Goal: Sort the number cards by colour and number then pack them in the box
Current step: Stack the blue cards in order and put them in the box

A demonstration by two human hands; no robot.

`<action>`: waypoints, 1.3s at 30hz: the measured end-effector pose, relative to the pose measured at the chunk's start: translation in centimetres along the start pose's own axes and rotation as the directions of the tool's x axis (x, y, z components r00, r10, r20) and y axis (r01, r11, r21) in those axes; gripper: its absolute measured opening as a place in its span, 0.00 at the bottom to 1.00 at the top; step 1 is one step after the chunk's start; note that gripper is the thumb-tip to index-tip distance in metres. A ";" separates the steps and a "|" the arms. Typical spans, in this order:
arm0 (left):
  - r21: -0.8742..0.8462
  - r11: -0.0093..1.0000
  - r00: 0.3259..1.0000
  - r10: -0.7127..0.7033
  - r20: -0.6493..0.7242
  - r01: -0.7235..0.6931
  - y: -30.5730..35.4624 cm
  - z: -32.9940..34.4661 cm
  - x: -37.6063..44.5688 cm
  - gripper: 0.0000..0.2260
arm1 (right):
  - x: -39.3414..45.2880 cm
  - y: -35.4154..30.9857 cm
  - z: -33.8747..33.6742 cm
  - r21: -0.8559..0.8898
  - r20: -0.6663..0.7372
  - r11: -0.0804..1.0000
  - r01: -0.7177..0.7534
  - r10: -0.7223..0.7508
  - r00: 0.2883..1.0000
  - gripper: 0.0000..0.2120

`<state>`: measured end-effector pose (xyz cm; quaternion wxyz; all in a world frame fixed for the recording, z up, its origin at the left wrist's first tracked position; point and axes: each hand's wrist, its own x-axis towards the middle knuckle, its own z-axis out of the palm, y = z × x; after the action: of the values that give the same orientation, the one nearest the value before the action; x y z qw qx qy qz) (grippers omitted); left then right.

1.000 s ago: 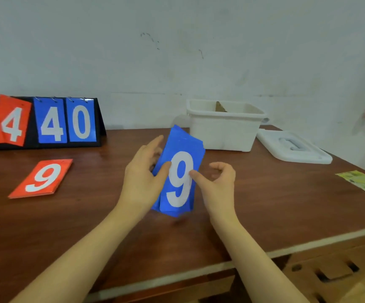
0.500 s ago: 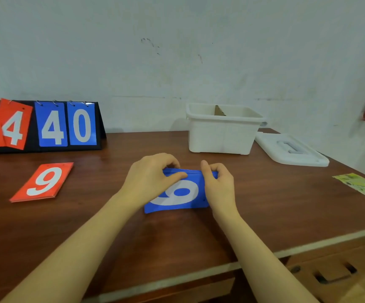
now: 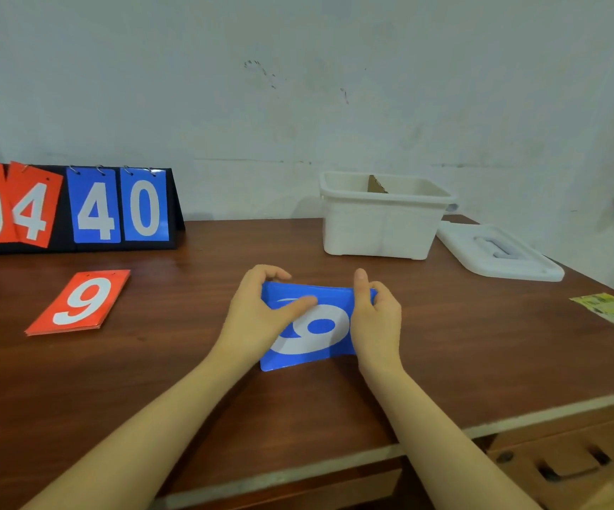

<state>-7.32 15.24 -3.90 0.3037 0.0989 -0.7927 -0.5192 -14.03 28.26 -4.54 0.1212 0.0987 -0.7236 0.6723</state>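
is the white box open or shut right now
Open. The white box has no lid on it; its rim is bare, and the lid lies flat on the table to its right.

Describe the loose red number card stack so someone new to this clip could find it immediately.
Start at the black tabletop scoreboard standing at the wooden table's back left. Just in front of it, the red card stack lies flat on the wood, a white 9 on top. Unlike the scoreboard's hanging red cards, it is loose, and unlike the blue 9 stack, no hand touches it.
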 end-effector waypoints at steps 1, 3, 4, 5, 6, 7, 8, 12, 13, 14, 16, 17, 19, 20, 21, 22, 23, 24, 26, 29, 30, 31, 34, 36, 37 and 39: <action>0.088 0.996 0.995 0.027 0.091 -0.035 0.1 -0.2 0.0 0.20 | 0.1 -0.1 -0.1 0.011 -0.016 1.000 -0.007 0.007 1.000 0.22; 0.229 0.966 0.976 0.071 0.204 -0.118 0.2 -0.7 0.1 0.23 | 0.3 -0.1 -0.2 0.030 -0.021 1.000 0.003 -0.003 1.000 0.22; 0.257 0.957 0.976 0.087 0.197 -0.137 0.2 -0.9 0.3 0.22 | 0.3 -0.2 -0.3 0.036 -0.008 0.999 0.007 -0.006 1.000 0.21; 0.266 0.954 0.981 0.095 0.169 -0.138 0.2 -1.0 0.4 0.20 | 0.3 -0.3 -0.4 0.035 0.008 0.999 0.004 -0.005 1.000 0.21; 0.263 0.955 0.985 0.099 0.139 -0.133 0.2 -1.1 0.5 0.19 | 0.2 -0.3 -0.5 0.028 0.024 1.000 -0.004 0.003 1.000 0.21; 0.264 0.957 0.989 0.098 0.110 -0.124 0.3 -1.0 0.4 0.17 | 0.2 -0.3 -0.6 0.020 0.042 1.000 -0.019 0.018 0.999 0.20; 0.273 0.956 0.993 0.092 0.073 -0.108 0.2 -0.9 0.4 0.16 | 0.1 -0.3 -0.6 0.010 0.059 0.999 -0.039 0.038 0.998 0.19; 0.228 0.973 0.991 0.054 -0.126 -0.024 -0.1 -0.3 0.4 0.16 | -0.2 -0.2 -0.6 0.014 0.072 0.997 -0.079 0.077 0.994 0.17; 0.173 0.985 0.988 0.031 -0.150 -0.004 -0.2 -0.2 0.3 0.15 | -0.3 -0.2 -0.5 0.024 0.078 0.997 -0.077 0.075 0.994 0.18; 0.122 0.992 0.988 0.000 -0.152 0.018 -0.4 0.0 0.3 0.14 | -0.4 -0.2 -0.4 0.034 0.101 0.996 -0.081 0.077 0.992 0.18; 0.047 0.997 0.991 -0.051 -0.123 0.057 -0.6 0.3 0.0 0.12 | -0.5 -0.4 -0.2 0.029 0.169 0.995 -0.097 0.091 0.981 0.17; -0.001 0.997 0.991 -0.072 -0.113 0.073 -0.6 0.5 -0.1 0.11 | -0.4 -0.4 0.0 0.011 0.191 0.994 -0.107 0.103 0.976 0.16; -0.165 0.977 0.979 -0.157 -0.133 0.134 -0.3 0.8 0.1 0.08 | -0.1 0.0 0.3 -0.007 0.178 0.989 -0.147 0.146 0.973 0.15; -0.264 0.948 0.965 -0.220 -0.143 0.177 -0.1 0.9 0.2 0.07 | 0.0 0.3 0.4 0.000 0.150 0.984 -0.180 0.178 0.972 0.15; -0.341 0.914 0.949 -0.281 -0.144 0.218 0.1 1.1 0.3 0.07 | 0.1 0.4 0.5 0.016 0.123 0.976 -0.216 0.213 0.969 0.15; -0.371 0.894 0.937 -0.322 -0.139 0.252 0.3 1.2 0.4 0.08 | 0.0 0.4 0.5 0.046 0.109 0.967 -0.250 0.244 0.964 0.14; -0.346 0.897 0.932 -0.336 -0.133 0.274 0.3 1.3 0.4 0.09 | -0.1 0.3 0.6 0.078 0.114 0.959 -0.272 0.262 0.958 0.12; -0.293 0.915 0.936 -0.327 -0.131 0.278 0.2 1.4 0.4 0.11 | -0.3 0.2 0.6 0.095 0.135 0.953 -0.286 0.273 0.953 0.10; -0.203 0.943 0.945 -0.293 -0.143 0.262 0.2 1.5 0.2 0.12 | -0.7 0.0 0.5 0.094 0.188 0.953 -0.290 0.269 0.945 0.08; -0.145 0.957 0.952 -0.272 -0.141 0.252 0.4 1.3 -0.1 0.12 | -1.0 0.1 0.2 0.079 0.242 0.960 -0.270 0.244 0.939 0.11; -0.133 0.959 0.955 -0.266 -0.132 0.248 0.6 1.2 -0.3 0.11 | -1.2 0.2 0.1 0.060 0.248 0.966 -0.253 0.231 0.941 0.12; -0.122 0.963 0.960 -0.254 -0.118 0.240 0.7 1.0 -0.5 0.11 | -1.3 0.2 0.1 0.045 0.250 0.972 -0.231 0.213 0.945 0.13; -0.075 0.983 0.983 -0.171 -0.060 0.166 0.8 0.3 -1.3 0.08 | -1.8 0.0 -0.1 0.047 0.245 0.993 -0.105 0.091 0.965 0.13; -0.012 0.997 0.997 -0.076 -0.013 0.076 0.9 -0.5 -1.9 0.06 | -1.9 -0.4 -0.2 0.041 0.248 0.999 0.021 -0.031 0.968 0.13; 0.055 0.998 1.000 -0.015 0.012 0.015 0.9 -1.0 -2.2 0.06 | -2.0 -0.8 -0.4 0.047 0.259 0.996 0.074 -0.083 0.962 0.12; 0.240 0.964 0.993 0.112 0.032 -0.116 0.8 -2.0 -2.6 0.06 | -2.2 -1.5 -0.7 0.073 0.292 0.986 0.148 -0.163 0.942 0.12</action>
<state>-3.97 15.28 -3.61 0.3115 0.0844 -0.8572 -0.4015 -11.47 28.77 -3.79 0.0614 0.2585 -0.7064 0.6561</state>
